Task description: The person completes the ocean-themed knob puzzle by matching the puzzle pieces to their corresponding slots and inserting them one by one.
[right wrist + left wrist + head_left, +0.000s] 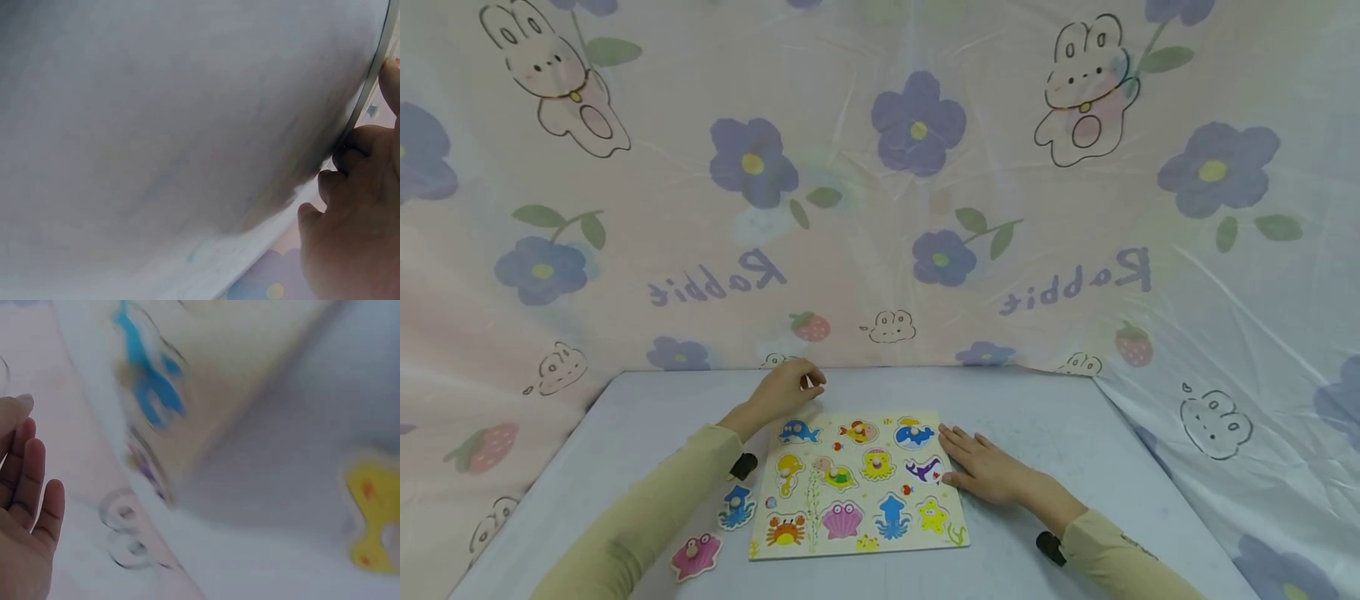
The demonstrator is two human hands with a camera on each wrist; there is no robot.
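A wooden puzzle board (850,543) with sea-animal pictures and knobbed pieces lies on the table. My left hand (786,390) hovers by its far left corner, fingers loosely bent and holding nothing; the left wrist view shows that hand (28,506) with fingers apart. My right hand (988,468) rests at the board's right edge, fingertips against it; in the right wrist view the hand (353,206) touches that edge. Left of the board lie a loose blue squid piece (737,508) and a pink shell piece (696,557).
A yellow piece with orange spots (375,487) appears on the table in the left wrist view. Dark wrist cameras sit near both cuffs. A curtain (850,208) printed with rabbits and flowers hangs behind the white table (1037,400) and along its sides.
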